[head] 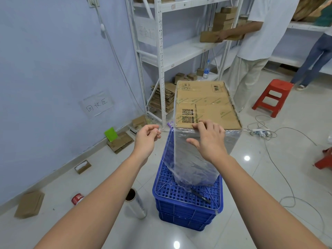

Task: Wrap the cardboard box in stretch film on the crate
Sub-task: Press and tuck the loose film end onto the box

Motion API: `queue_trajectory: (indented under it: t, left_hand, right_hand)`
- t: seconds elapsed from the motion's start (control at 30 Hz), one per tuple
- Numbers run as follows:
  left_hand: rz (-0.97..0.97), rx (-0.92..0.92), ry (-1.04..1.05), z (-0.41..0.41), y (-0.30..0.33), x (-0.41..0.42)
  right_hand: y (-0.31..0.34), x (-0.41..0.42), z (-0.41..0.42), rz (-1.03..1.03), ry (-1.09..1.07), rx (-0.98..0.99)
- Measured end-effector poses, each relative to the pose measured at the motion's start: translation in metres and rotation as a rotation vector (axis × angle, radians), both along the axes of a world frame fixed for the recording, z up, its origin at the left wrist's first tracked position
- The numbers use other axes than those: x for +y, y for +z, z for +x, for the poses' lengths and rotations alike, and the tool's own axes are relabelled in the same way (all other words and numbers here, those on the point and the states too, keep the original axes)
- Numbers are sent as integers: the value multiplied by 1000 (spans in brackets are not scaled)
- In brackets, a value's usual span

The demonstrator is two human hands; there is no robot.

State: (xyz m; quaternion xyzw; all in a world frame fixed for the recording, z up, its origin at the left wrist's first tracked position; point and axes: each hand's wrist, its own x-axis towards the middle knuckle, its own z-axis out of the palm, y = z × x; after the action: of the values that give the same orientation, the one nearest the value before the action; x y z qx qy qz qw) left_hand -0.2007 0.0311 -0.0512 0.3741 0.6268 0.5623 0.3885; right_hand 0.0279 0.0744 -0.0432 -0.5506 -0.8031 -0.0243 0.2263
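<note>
R hand (208, 139) fingertips on box (206, 105) near edge; L hand (146, 139) pinches film (190, 159).

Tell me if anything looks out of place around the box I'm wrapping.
The stretch film roll lies on the floor left of the blue crate, not in either hand. A black pen lies on the crate beside the cardboard box. Small boxes and a red can are scattered by the wall.

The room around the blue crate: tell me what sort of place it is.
Probably a small packing or stock room: white metal shelving holds small cartons, flattened cardboard is stacked beside it, and a stretch film roll lies on the floor.
</note>
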Motion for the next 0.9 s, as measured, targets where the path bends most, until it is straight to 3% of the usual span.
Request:
queue_trajectory:
  t: [0.43,0.9]
  left_hand:
    - [-47,-63,32,1,0,42]
    - [-61,-158,-237,13,-17,102]
  right_hand:
    - [0,11,15,-55,51,54]
    - [10,6,-9,-79,-123,194]
